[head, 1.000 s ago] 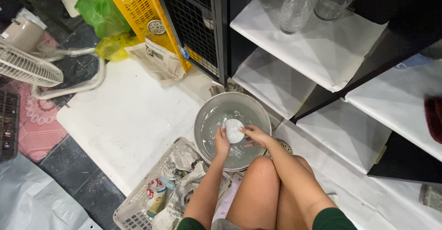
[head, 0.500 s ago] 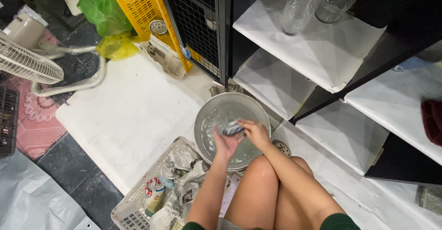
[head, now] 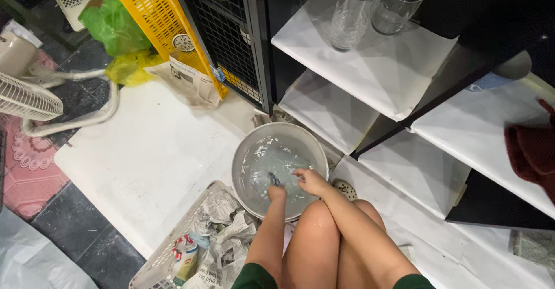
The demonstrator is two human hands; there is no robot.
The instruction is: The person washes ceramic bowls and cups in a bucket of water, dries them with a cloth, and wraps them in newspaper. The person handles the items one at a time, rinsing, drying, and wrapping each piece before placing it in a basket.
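A round metal basin (head: 245, 156) with water stands on the white floor sheet in front of my knees. Both my hands are inside it, at its near side. My left hand (head: 277, 192) is closed around a small dark object (head: 273, 179) that sticks up out of the fist; it is too small to identify. My right hand (head: 311, 181) lies just to the right of it, fingers dipped in the water and pointing at the left hand. Whether it grips anything is hidden by the glare on the water.
Two clear glasses (head: 350, 11) stand on a paper-lined black shelf (head: 404, 75). A yellow crate (head: 153, 8), a green bag (head: 113, 23) and a white fan (head: 26, 95) are at the left. A basket of crumpled newspaper (head: 199, 245) sits by my left leg. A dark red cloth (head: 532, 150) lies at the right.
The white round thing held above the water a second ago is no longer visible. Both hands have sunk lower into the basin, and the left now grips a small dark object.
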